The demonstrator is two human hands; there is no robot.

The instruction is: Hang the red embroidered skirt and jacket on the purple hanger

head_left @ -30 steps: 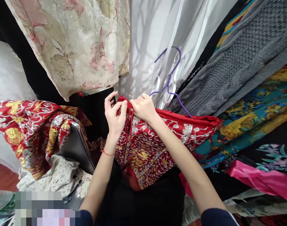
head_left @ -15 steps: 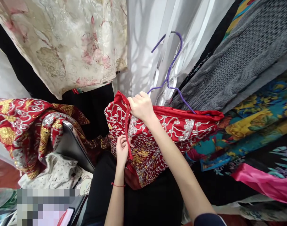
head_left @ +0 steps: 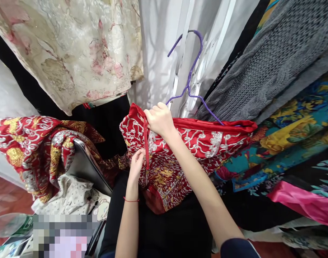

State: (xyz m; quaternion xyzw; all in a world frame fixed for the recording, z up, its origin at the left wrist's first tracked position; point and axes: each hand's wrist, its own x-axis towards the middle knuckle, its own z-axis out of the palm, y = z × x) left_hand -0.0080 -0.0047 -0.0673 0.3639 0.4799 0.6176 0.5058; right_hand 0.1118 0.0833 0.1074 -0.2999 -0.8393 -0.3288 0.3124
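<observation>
A red garment (head_left: 198,145) with silver and gold embroidery, which looks like a skirt with a plain red band along its top, hangs over my lap. A purple hanger (head_left: 188,87) stands up out of the band, its hook free and its lower part hidden in the cloth. My right hand (head_left: 160,120) is closed round the top band, left of the hanger's neck. Below it a narrow red strap (head_left: 146,138) dangles against the embroidery. Curled at this strap, my left hand (head_left: 137,162) pinches it near its lower end; the fingertips are partly hidden.
More red-and-gold embroidered cloth (head_left: 32,143) drapes over a dark chair back (head_left: 85,166) at left, beside a white dotted cloth (head_left: 69,193). A cream floral garment (head_left: 80,53) hangs above. At right hang a grey knit (head_left: 282,53) and floral fabrics (head_left: 282,139). Behind is a white curtain (head_left: 155,46).
My left hand has moved slightly up along the strap, whose lower end sits higher. The hanger appears a little further left and up. My right hand keeps its hold on the band.
</observation>
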